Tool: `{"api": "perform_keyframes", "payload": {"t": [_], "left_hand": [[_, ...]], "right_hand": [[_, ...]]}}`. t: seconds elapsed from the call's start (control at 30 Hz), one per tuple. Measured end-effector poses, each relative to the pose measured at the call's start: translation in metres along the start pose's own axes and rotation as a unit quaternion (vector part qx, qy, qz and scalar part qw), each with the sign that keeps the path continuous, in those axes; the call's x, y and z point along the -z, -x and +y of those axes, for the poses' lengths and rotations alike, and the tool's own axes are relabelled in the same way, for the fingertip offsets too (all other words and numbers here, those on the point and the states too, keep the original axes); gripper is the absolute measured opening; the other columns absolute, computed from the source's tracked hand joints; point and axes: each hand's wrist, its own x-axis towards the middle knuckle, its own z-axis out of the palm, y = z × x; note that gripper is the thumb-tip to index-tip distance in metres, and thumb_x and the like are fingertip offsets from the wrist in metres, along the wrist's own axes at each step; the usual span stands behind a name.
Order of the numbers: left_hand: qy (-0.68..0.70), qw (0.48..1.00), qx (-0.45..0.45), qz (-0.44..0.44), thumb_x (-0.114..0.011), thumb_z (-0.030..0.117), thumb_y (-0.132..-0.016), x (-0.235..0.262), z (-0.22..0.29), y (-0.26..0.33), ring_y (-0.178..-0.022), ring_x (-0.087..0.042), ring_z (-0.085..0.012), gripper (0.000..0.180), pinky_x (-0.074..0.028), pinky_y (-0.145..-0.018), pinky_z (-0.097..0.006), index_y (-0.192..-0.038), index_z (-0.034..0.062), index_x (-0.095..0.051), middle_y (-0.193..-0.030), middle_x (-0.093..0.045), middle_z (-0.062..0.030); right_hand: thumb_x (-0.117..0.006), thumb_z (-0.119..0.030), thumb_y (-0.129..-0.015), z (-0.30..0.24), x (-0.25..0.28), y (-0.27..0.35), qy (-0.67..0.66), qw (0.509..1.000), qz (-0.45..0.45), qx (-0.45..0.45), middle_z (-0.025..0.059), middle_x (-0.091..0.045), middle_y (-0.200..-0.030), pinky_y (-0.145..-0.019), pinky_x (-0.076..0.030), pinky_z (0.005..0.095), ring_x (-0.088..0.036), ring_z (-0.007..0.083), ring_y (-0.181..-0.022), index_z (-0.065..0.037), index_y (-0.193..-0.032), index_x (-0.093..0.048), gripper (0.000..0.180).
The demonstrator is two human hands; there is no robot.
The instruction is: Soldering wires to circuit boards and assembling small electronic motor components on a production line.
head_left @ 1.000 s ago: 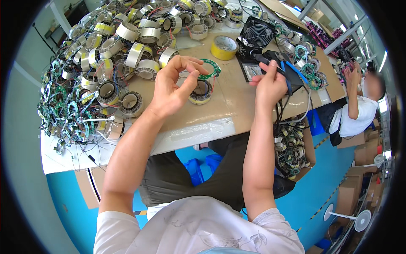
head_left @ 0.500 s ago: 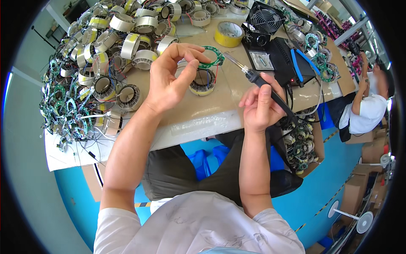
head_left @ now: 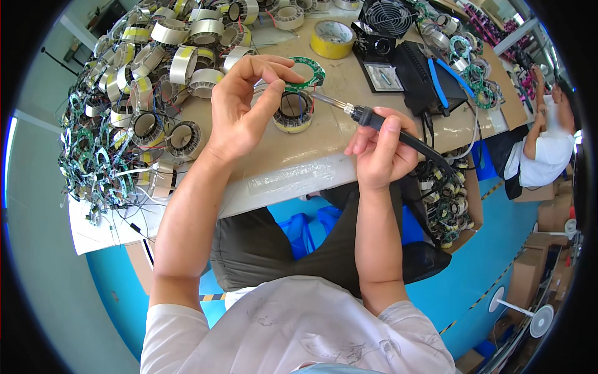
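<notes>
Your bench (head_left: 336, 134) spreads widest, brown-topped, its left side heaped with a pile of taped coil rings (head_left: 187, 68) and tangled green boards. Beneath its right side, a carton (head_left: 477, 215) holds more such parts. On top, toward the far right, stand a black fan (head_left: 387, 20) and, nearer you, a black box (head_left: 420, 71) with blue-handled pliers (head_left: 438, 84) on it. Your right hand (head_left: 387, 149) grips a soldering iron (head_left: 364, 116), its tip pointing left. Your left hand (head_left: 243, 112) pinches a green ring board (head_left: 318, 73) between thumb and fingers. A yellow tape roll (head_left: 331, 50) lies beyond. Directly below the board, a single coil ring (head_left: 293, 126) sits on the bench, wires rising from it. Smallest, the iron's tip is at the board's near edge; you cannot tell whether they touch.
</notes>
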Motion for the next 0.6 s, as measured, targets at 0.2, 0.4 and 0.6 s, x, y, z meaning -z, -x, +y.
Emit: {"api": "perform_keyframes", "payload": {"t": [0.2, 0.4, 0.6], "left_hand": [[0.0, 1.0, -0.004, -0.002, -0.058, 0.001, -0.091, 0.0005, 0.0004, -0.0001, -0.12, -0.058, -0.0262, 0.002, -0.042, -0.106, -0.042, -0.093, 0.0019, -0.056, -0.103, -0.073, -0.0136], [-0.007, 1.0, -0.004, -0.004, -0.058, 0.0, -0.091, 0.0001, 0.0012, -0.0006, -0.12, -0.058, -0.026, 0.003, -0.043, -0.105, -0.041, -0.092, 0.0018, -0.056, -0.102, -0.073, -0.0133], [-0.014, 1.0, -0.003, -0.003, -0.058, 0.0, -0.09, -0.0003, 0.0021, -0.0005, -0.119, -0.058, -0.026, 0.003, -0.042, -0.105, -0.041, -0.091, 0.0017, -0.057, -0.102, -0.073, -0.0127]], "right_hand": [[-0.05, -0.02, -0.105, 0.0002, 0.001, 0.0004, -0.007, 1.0, -0.006, -0.006, 0.0103, -0.061, -0.069, -0.034, -0.043, 0.0279, -0.047, 0.011, -0.042, 0.003, -0.108, -0.06, 0.026], [-0.051, -0.02, -0.105, -0.0005, 0.0014, 0.0009, -0.01, 1.0, 0.0, -0.01, 0.01, -0.063, -0.069, -0.034, -0.043, 0.0279, -0.046, 0.0103, -0.04, 0.002, -0.107, -0.06, 0.024], [-0.051, -0.021, -0.106, 0.0007, 0.0019, 0.0014, -0.012, 1.0, 0.0, -0.005, 0.0099, -0.064, -0.069, -0.033, -0.042, 0.028, -0.046, 0.01, -0.04, 0.002, -0.107, -0.059, 0.024]]}}
